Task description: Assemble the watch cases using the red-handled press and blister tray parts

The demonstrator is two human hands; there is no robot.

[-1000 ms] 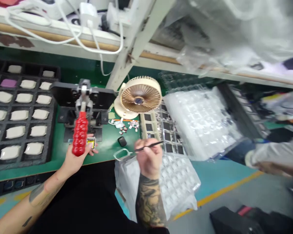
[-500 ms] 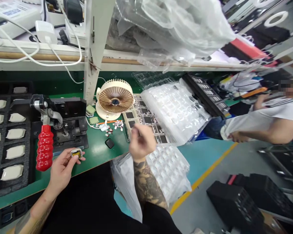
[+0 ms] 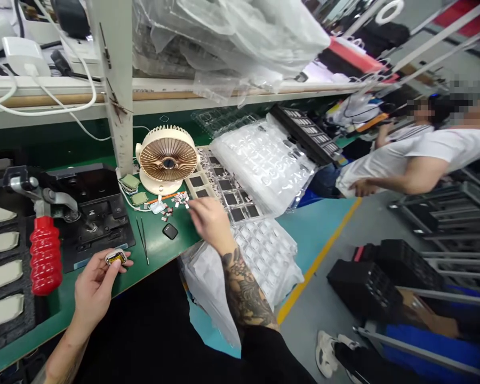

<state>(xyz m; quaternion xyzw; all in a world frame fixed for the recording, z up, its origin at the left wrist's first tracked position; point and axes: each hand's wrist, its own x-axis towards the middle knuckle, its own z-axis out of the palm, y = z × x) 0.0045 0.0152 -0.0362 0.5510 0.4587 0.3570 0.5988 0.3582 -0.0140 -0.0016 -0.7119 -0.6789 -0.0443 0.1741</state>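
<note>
Two bare hands over a green desk (image 3: 160,255). Far left of the left grip, a black foam tray (image 3: 32,330) of white pads; just beyond that grip, a red ribbed handle (image 3: 45,256) on a black metal press (image 3: 92,186). Clamped in the left grip (image 3: 94,290), between thumb and fingertips, a small rounded-rectangular metal frame with a yellow label (image 3: 116,258). Right of that grip, thin steel tweezers (image 3: 143,240) lying on the desk, then a small black rounded piece (image 3: 170,231). Ahead of both, a cream round fan (image 3: 167,159). Right grip (image 3: 210,220) empty, fingers loose and apart, just beside a scatter of tiny red-and-white pieces (image 3: 180,200) and a clear plastic tray of dark squares (image 3: 228,192); nearer the body and right of that grip, a stack of clear blister trays (image 3: 264,261).
</note>
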